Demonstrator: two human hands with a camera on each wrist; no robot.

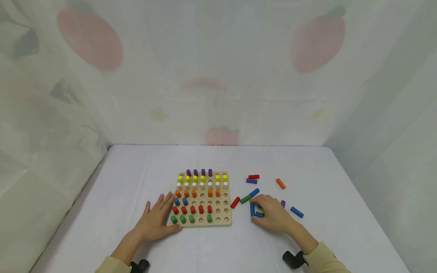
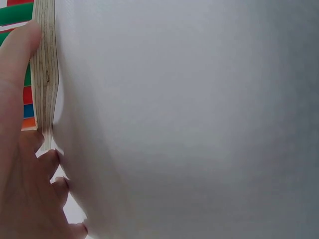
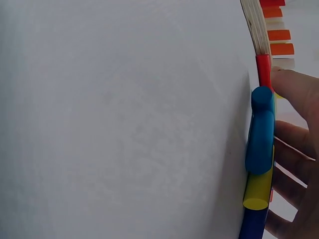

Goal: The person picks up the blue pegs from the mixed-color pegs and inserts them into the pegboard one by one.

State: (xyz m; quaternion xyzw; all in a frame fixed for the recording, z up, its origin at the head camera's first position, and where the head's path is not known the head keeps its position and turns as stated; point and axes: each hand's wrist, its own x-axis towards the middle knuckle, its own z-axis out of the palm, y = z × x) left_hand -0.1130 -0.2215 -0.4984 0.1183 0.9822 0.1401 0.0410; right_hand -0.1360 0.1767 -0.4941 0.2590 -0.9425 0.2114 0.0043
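Note:
A wooden pegboard [image 1: 222,221] lies on the table with rows of coloured pegs upright in its holes, purple at the far row and green at the near one. Spread along its left side is my left hand [image 1: 153,223], fingers fairly straight, thumb at the near left corner. In the left wrist view that thumb [image 2: 22,42] touches the board's edge [image 2: 46,74]. My right hand [image 1: 273,214] hovers low over loose pegs to the right, fingers loosely bent. A blue peg [image 1: 252,209] shows between thumb and index finger, with another blue peg [image 1: 259,214] and a partly hidden yellow peg [image 1: 261,210] beside it.
Between board and right hand lie a red peg [image 1: 235,202], a green peg [image 1: 245,199] and a blue one touching it. Farther back are red, purple [image 1: 251,181] and orange pegs [image 1: 280,183]. Another blue peg [image 1: 297,212] lies right of the hand. Patterned cloth surrounds the table.

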